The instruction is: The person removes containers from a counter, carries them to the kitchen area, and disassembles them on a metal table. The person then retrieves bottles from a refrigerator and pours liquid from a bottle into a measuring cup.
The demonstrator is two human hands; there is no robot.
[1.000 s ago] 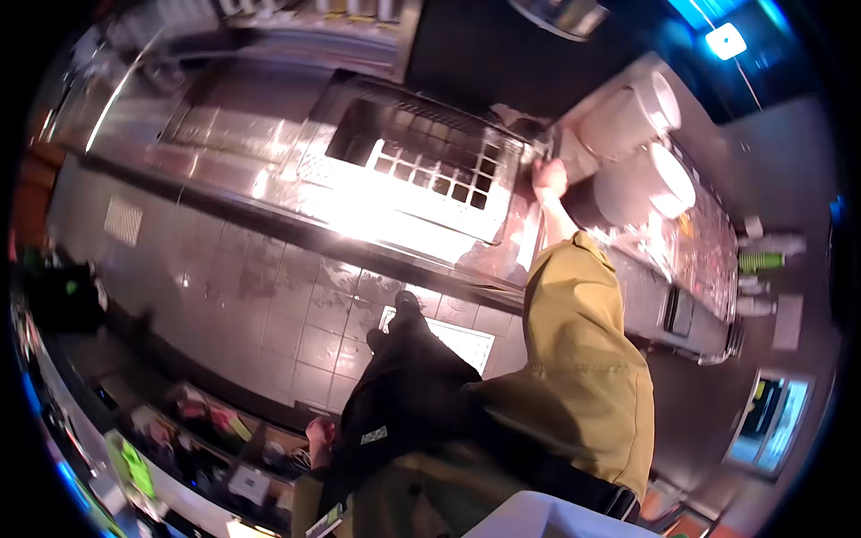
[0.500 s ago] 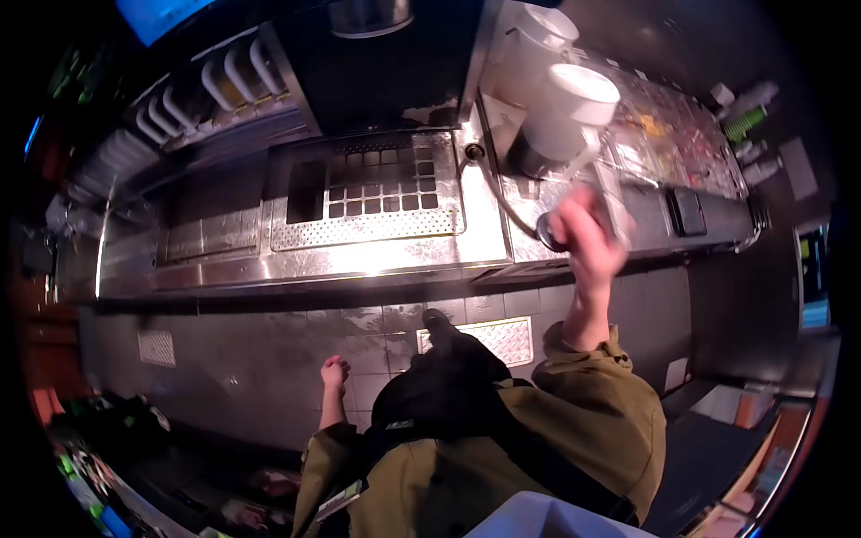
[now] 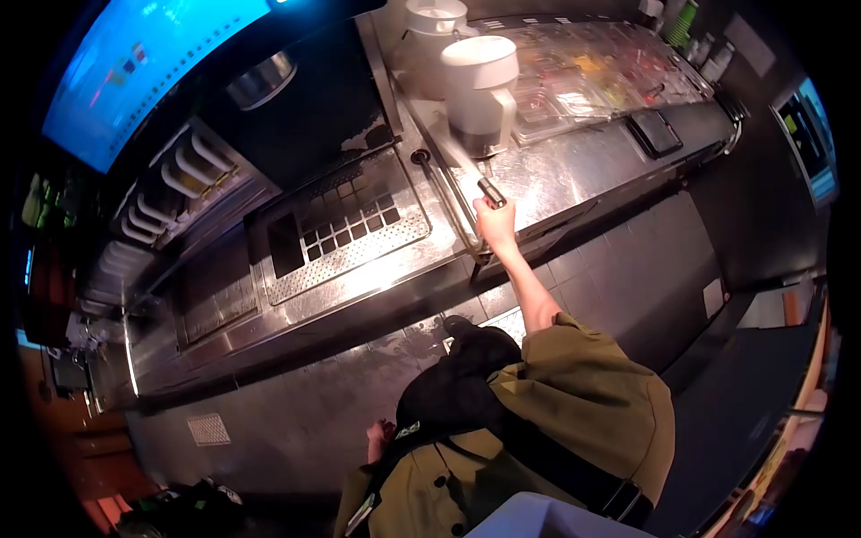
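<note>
My right hand is closed around a short black spray nozzle above the steel counter. A dark hose runs from a hole in the counter toward this hand; its join with the nozzle is hidden. A pale blurred streak reaches from the nozzle toward a white-topped pitcher, which stands upright just beyond. Low beside my body, my left hand has its fingers curled, with nothing visible in them.
Behind the pitcher stands a second white pitcher. Clear-lidded trays of colourful food fill the back right, with a black device in front. Left of the hose lies a perforated steel drain plate. A blue screen glows upper left.
My view has turned, swinging the counter round. My right hand has moved left along the counter, near the hose, with the nozzle now plainly visible. My left hand has drawn closer to my body.
</note>
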